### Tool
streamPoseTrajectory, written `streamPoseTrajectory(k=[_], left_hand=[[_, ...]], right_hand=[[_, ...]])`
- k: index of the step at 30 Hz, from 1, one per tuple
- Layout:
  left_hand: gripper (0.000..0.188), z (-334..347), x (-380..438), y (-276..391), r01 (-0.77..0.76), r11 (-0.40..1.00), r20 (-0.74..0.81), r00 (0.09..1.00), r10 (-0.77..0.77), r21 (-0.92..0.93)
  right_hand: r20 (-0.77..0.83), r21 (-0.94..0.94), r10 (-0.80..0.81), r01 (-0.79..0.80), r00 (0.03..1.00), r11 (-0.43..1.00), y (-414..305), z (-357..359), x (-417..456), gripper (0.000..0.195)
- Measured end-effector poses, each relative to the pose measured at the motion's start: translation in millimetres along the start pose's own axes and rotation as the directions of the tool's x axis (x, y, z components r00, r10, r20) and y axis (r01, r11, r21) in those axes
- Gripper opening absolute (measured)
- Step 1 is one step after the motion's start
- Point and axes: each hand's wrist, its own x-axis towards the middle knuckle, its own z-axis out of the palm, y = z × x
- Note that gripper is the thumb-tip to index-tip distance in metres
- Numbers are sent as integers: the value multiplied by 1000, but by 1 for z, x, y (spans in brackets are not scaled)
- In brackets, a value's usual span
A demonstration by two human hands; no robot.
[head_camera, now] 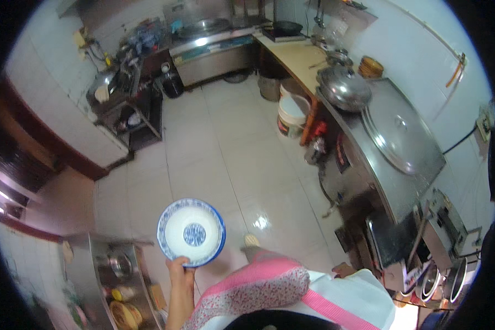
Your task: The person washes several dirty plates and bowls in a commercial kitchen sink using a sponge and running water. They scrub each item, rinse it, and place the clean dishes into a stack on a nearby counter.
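Observation:
A white bowl with a blue patterned rim and a round blue motif in its centre (194, 234) is held out over the floor. My left hand (180, 269) grips its near edge, thumb over the rim and fingers underneath. The inside of the bowl faces up and shows no food. Beyond my white sleeve, low on the right, part of my right hand (343, 270) shows. Its fingers are mostly hidden, and whether it holds anything is unclear. A pink floral apron (255, 288) covers my front.
Pale floor tiles (198, 136) stretch ahead. Along the right runs a steel counter (379, 152) with a large lid (396, 136) and a lidded pot (344, 88). White buckets (293, 111) stand below the worktop. A steel shelf unit (95, 280) is near left; a black bin (172, 82) stands farther back.

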Motion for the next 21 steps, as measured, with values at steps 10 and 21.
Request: streamPoseTrajectory(k=[10, 21], left_hand=[[57, 148, 389, 175, -330, 920, 92, 944, 317, 211], [56, 458, 844, 424, -121, 984, 100, 989, 108, 133]], right_hand=[[-86, -247, -992, 963, 87, 105, -882, 34, -38, 21], [-19, -77, -224, 222, 974, 972, -1145, -73, 27, 50]])
